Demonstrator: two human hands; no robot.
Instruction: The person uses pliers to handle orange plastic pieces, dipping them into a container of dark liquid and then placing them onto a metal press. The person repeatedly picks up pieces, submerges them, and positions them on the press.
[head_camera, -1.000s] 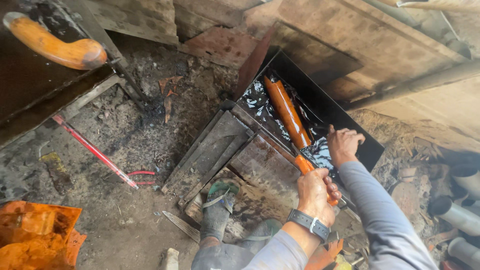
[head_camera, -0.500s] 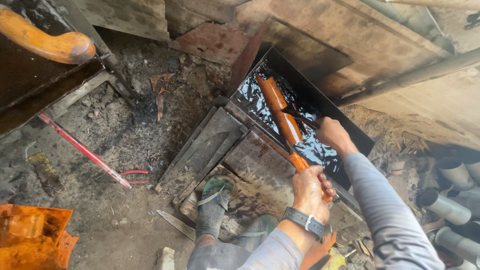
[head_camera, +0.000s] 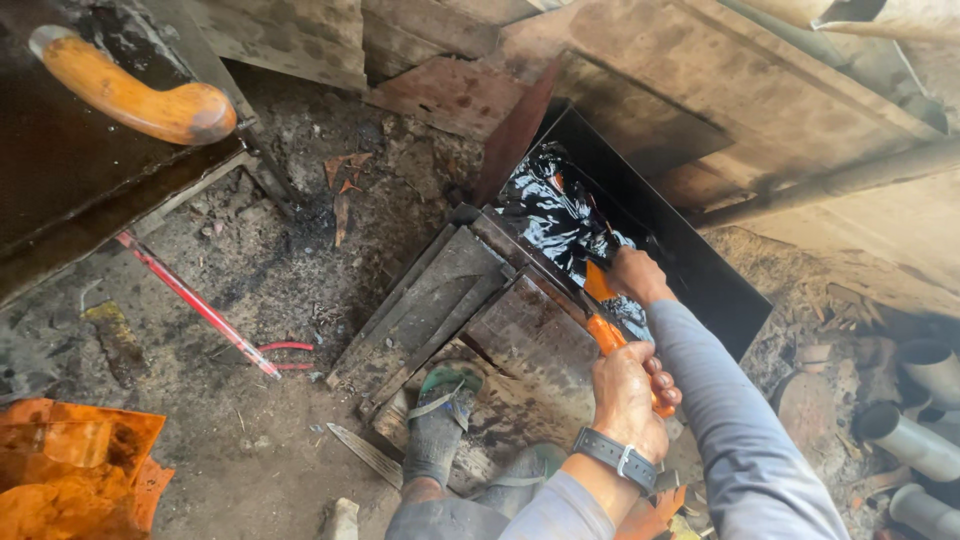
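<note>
Dirt floor (head_camera: 250, 400), workshop. We grip the orange wooden handle (head_camera: 607, 335) with both hands, left hand (head_camera: 628, 398) and right hand (head_camera: 636, 277), over the black-liquid tray (head_camera: 700, 270)'s near edge; dipping looks underway.

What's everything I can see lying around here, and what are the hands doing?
Orange-handled tool: one, gripped by both hands, its far end down in the black liquid.
Dark metal trough: one, black, centre right, holding glossy black liquid.
Wooden handle: one, orange-brown, top left.
Red rod: one, on the dirt, left.
Orange sheet: one, crumpled, bottom left.
Grey pipes: several, bottom right.
Sandalled foot: one, bottom centre.
Left hand: wears a wristwatch, grips the handle.
Right hand: grips farther along.
</note>
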